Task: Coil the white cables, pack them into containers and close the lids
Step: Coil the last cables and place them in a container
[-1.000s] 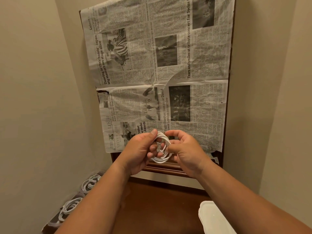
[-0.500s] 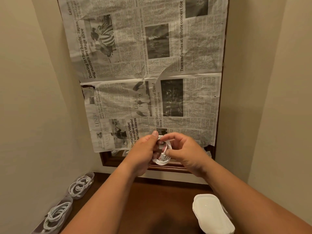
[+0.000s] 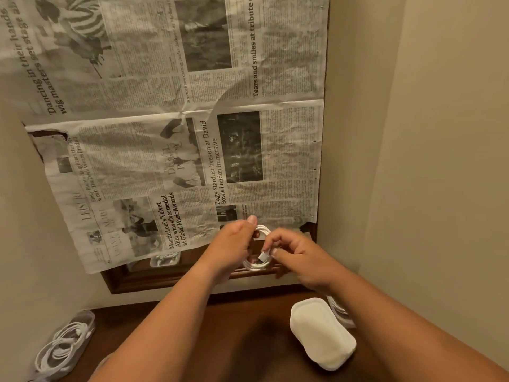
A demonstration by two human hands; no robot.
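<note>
While the left hand (image 3: pixel 234 244) grips the coiled cable (image 3: pixel 256 266), the right hand (image 3: pixel 300 260) pinches its plug (image 3: pixel 264 256); looks light and springy, best clamped across the loops, with the tub (image 3: pixel 322 333) at five o'clock.

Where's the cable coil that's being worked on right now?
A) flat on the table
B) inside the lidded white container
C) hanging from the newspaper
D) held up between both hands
D: the left hand grips the cable coil and the right hand pinches its plug end, above the table; the white container sits apart with its lid on.
</note>
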